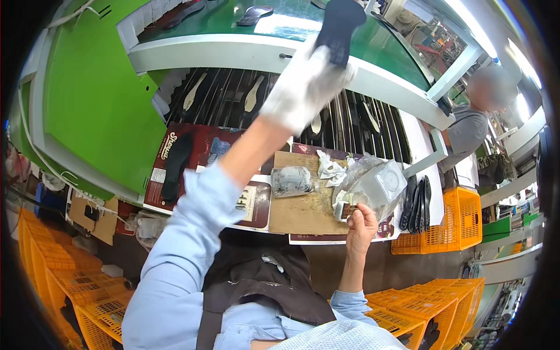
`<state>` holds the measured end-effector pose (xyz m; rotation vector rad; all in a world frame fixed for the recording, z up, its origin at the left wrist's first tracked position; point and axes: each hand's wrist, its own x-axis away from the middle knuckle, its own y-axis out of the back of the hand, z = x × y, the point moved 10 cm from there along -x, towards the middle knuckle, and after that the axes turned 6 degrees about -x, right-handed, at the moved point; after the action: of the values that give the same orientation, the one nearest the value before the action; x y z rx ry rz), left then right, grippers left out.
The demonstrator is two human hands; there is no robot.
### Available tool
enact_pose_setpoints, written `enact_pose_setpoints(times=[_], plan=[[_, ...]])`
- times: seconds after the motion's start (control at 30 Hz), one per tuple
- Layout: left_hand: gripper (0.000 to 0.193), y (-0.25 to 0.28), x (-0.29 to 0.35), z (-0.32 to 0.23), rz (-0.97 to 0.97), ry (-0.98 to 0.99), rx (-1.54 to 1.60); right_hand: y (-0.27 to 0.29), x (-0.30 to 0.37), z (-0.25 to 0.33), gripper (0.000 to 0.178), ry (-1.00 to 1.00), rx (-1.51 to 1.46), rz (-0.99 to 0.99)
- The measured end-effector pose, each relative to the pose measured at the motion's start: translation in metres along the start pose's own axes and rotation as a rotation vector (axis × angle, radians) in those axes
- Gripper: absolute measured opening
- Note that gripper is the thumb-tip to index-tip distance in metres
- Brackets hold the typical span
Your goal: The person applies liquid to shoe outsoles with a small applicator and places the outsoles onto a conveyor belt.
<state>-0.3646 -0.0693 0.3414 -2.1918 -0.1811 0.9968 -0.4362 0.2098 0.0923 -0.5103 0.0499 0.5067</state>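
My left hand [309, 81], in a white glove, is stretched far forward over the white rail of the green conveyor belt [385, 52]. It grips one end of a black shoe sole [339, 29]. Bare and low on the right, my right hand [363, 223] pinches what looks like a small brush [347, 210] with a brown handle. Beside that brush a clear plastic tub [385, 181], wrapped in a bag, rests on stained cardboard [291, 216]. A dirty plastic bottle [291, 181] lies on the cardboard, near crumpled white tissue [330, 168].
Black soles [417, 204] stand clustered at the bench's right edge; another sole [177, 169] lies left. Below the belt, pale-topped soles [252, 96] sit on rollers. A green machine panel [93, 111] borders the left. Orange crates [449, 219] surround me; a person [469, 128] stands far right.
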Motion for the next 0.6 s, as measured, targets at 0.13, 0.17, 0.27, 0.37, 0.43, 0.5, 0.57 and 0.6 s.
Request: enact_pose_setpoints(times=[0.13, 0.17, 0.27, 0.37, 0.43, 0.5, 0.57, 0.6], plan=[[0.038, 0.100, -0.055, 0.074, -0.401, 0.355, 0.016, -0.008, 0.002, 0.000, 0.020, -0.021, 0.033, 0.029], [0.039, 0.109, -0.050, 0.084, -0.434, 0.407, -0.011, -0.009, 0.005, 0.005, 0.020, -0.008, 0.073, 0.016], [0.034, 0.120, 0.002, 0.115, -0.446, 0.548, 0.011, 0.006, 0.013, 0.006, 0.020, -0.011, 0.150, -0.033], [0.032, 0.146, 0.098, 0.107, -0.489, 0.634, -0.300, 0.024, 0.013, 0.005, 0.020, -0.083, 0.369, -0.100], [0.034, 0.157, 0.162, 0.079, -0.562, 0.675, -0.544, 0.028, 0.005, 0.013, 0.019, -0.078, 0.471, -0.064], [0.037, 0.173, 0.217, 0.040, -0.583, 0.658, -0.770, 0.025, -0.006, 0.030, 0.022, -0.046, 0.601, -0.062], [0.038, 0.192, 0.259, -0.016, -0.598, 0.505, -1.167, 0.043, -0.026, 0.028, 0.021, -0.030, 0.666, -0.036], [0.039, 0.188, 0.275, -0.047, -0.588, 0.392, -1.460, 0.043, -0.035, 0.033, 0.022, 0.019, 0.694, -0.024]])
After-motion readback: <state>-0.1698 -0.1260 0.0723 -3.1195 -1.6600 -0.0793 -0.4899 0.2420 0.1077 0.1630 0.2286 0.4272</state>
